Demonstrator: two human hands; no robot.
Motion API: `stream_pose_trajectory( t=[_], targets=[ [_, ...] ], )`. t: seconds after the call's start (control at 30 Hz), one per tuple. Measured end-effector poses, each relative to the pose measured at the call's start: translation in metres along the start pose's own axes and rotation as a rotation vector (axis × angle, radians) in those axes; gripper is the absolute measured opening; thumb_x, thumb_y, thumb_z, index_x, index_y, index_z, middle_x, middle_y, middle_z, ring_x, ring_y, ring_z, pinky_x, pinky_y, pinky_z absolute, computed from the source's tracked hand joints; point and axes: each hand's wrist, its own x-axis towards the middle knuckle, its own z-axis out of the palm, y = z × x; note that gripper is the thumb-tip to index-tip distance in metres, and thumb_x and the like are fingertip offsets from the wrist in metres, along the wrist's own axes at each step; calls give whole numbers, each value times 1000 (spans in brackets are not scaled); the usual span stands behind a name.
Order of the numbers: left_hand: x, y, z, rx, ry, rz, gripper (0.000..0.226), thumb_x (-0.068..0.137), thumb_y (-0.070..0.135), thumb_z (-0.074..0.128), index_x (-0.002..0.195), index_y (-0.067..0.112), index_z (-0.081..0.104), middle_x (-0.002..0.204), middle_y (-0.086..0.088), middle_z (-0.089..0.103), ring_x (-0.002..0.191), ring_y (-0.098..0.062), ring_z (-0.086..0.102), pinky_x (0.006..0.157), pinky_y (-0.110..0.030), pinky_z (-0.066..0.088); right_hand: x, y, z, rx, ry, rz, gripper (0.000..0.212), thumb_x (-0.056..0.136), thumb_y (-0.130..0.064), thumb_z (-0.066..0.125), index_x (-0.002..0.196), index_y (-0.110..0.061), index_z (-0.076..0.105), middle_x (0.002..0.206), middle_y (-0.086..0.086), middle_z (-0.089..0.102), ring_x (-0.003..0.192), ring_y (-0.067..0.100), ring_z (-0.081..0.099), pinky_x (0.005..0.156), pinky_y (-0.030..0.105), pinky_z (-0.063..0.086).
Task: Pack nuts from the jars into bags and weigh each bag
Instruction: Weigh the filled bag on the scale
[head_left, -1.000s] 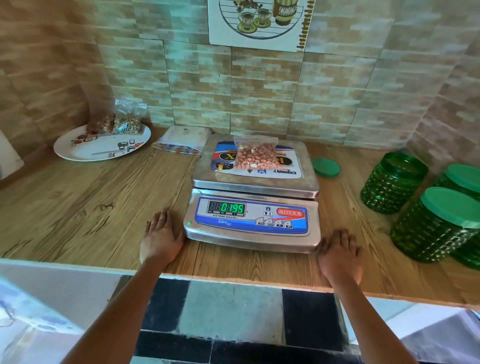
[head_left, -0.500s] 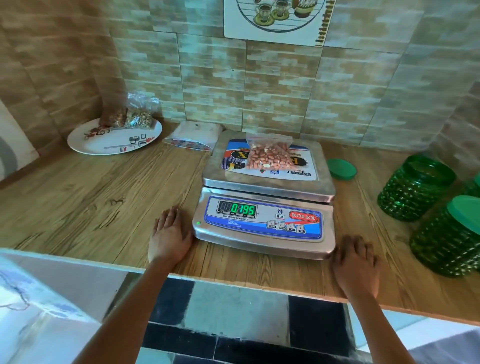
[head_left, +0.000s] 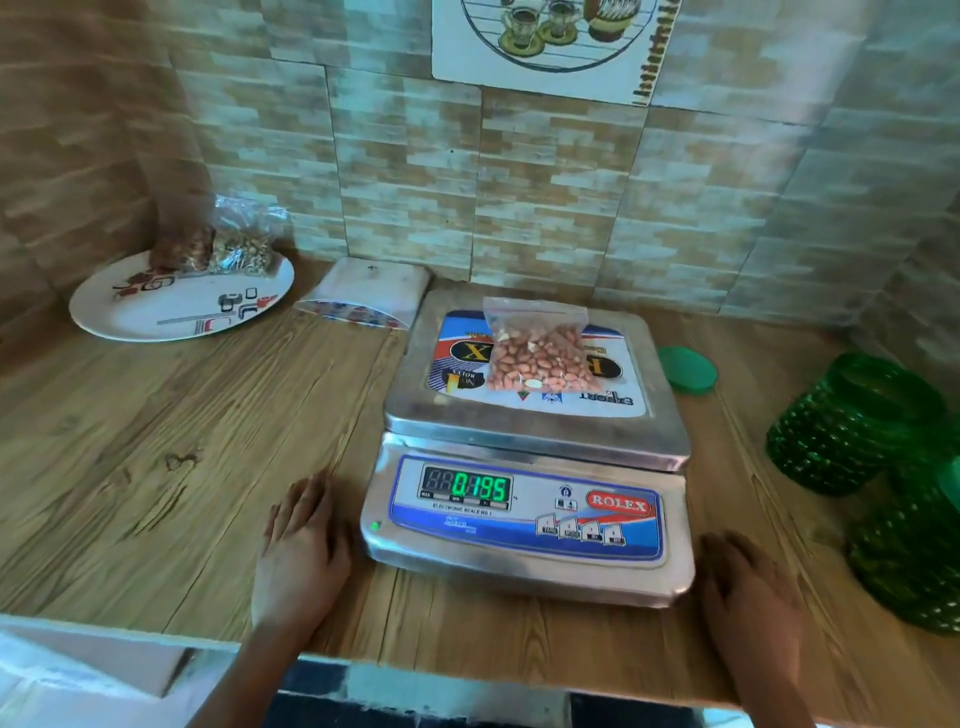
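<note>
scale (head_left: 530, 519): on wooden counter (head_left: 156, 441), display reads 0.195
bag of peanuts (head_left: 540, 353): lying on scale platform
left hand (head_left: 301, 551): flat on counter beside scale, fingers together
right hand (head_left: 748, 587): flat on counter, fingers slightly spread, blurred
jars (head_left: 852, 426): green, right of scale

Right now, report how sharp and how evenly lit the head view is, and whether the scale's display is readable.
Head view, centre: the scale shows a crisp 0.195 and the bag of peanuts is fairly sharp. Head view, right edge: the right hand and green jars are smeared soft. Head view overall: the wide lens bows the counter; light is dim, with no harsh glare.
</note>
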Motion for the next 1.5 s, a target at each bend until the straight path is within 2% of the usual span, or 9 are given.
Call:
stream_pose_trajectory(
  t=[0.2, 0.33, 0.53, 0.7, 0.77, 1.03, 1.17, 1.3, 1.5],
  targets=[
    [25, -4, -2, -274, 8, -32, 57, 74, 28, 44, 123, 2, 59, 129, -15, 56, 119, -34, 51, 99, -44, 39, 25, -45, -35, 391, 300, 30, 29, 86, -3, 58, 112, -14, 66, 112, 12, 65, 89, 27, 61, 81, 45, 52],
    [70, 22, -28, -637, 25, -57, 54, 78, 33, 48, 123, 5, 57, 127, -10, 57, 113, -26, 56, 98, -36, 42, 40, -92, -64, 459, 438, -181, 26, 85, 1, 59, 110, -4, 64, 98, 3, 62, 80, 15, 58, 66, 10, 47],
    [146, 102, -77, -1034, 29, 144, 27, 91, 2, 53, 112, 18, 61, 108, 8, 65, 92, 2, 62, 80, -10, 47, 77, -154, -77, 610, 95, -285, 32, 88, -18, 60, 120, -18, 60, 111, -11, 61, 89, -12, 52, 71, 9, 39],
    [187, 157, -82, -1333, -696, -106, 19, 92, 17, 51, 107, 12, 62, 104, -3, 65, 100, -14, 59, 90, -23, 47, 98, -188, -69, 733, -188, -183, 47, 85, -21, 66, 130, -15, 52, 115, -7, 56, 97, 7, 57, 92, 31, 46],
    [199, 169, -75, -1382, -825, -178, 31, 91, 23, 51, 116, 4, 57, 110, -9, 62, 106, -20, 56, 94, -28, 45, 102, -193, -65, 726, -222, -151, 54, 85, -24, 66, 135, -17, 46, 118, -4, 54, 101, 12, 56, 96, 36, 46],
    [213, 181, -67, -1502, -819, -246, 25, 93, 24, 47, 103, 4, 60, 105, -9, 62, 91, -19, 58, 85, -30, 47, 118, -190, -57, 1040, -383, 5, 71, 85, -14, 65, 145, -16, 27, 129, 1, 54, 89, 0, 56, 63, 17, 47],
    [198, 185, -81, -1651, -788, -136, 32, 77, 13, 57, 107, 2, 60, 108, -8, 65, 95, -17, 59, 92, -30, 46, 119, -184, -54, 1137, -451, -43, 111, 54, -21, 80, 147, -16, 19, 132, 7, 54, 109, 19, 58, 83, 34, 51],
    [184, 179, -95, -1818, -849, 10, 23, 73, 11, 65, 95, 7, 71, 113, -9, 65, 104, -20, 61, 96, -30, 44, 110, -185, -51, 1089, -478, -234, 86, 49, 2, 87, 121, -19, 44, 113, 4, 64, 104, 16, 61, 80, 23, 52],
    [164, 160, -101, -1875, -777, 171, 39, 66, 14, 81, 102, 5, 69, 114, -9, 67, 106, -18, 63, 98, -29, 45, 96, -187, -45, 1125, -465, -315, 79, 36, -14, 88, 107, -20, 54, 105, -2, 68, 98, 10, 64, 80, 23, 53]
  ],
)
